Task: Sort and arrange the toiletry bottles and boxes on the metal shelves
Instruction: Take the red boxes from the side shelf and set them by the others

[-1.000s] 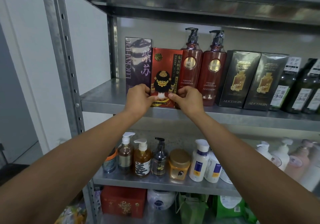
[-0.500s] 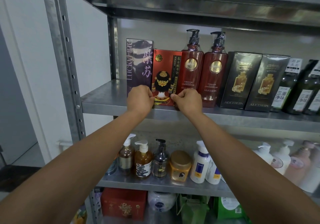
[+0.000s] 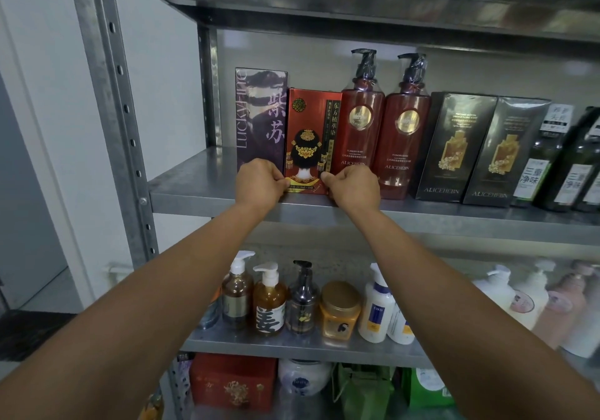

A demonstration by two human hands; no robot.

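The left hand [image 3: 259, 183] and the right hand [image 3: 352, 186] each pinch a lower corner of the red box [image 3: 312, 134], upright on the metal shelf [image 3: 194, 186] between the purple box [image 3: 261, 111] and a red pump bottle [image 3: 362, 127].

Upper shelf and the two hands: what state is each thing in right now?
red box, upright, held at both lower corners.
left hand, pinches the red box's lower left corner.
right hand, pinches its lower right corner.
purple box, upright, beside the red box on its left.
red pump bottles, upright, pump heads wrapped.
black boxes, upright, side by side.
amber jar, lid on.
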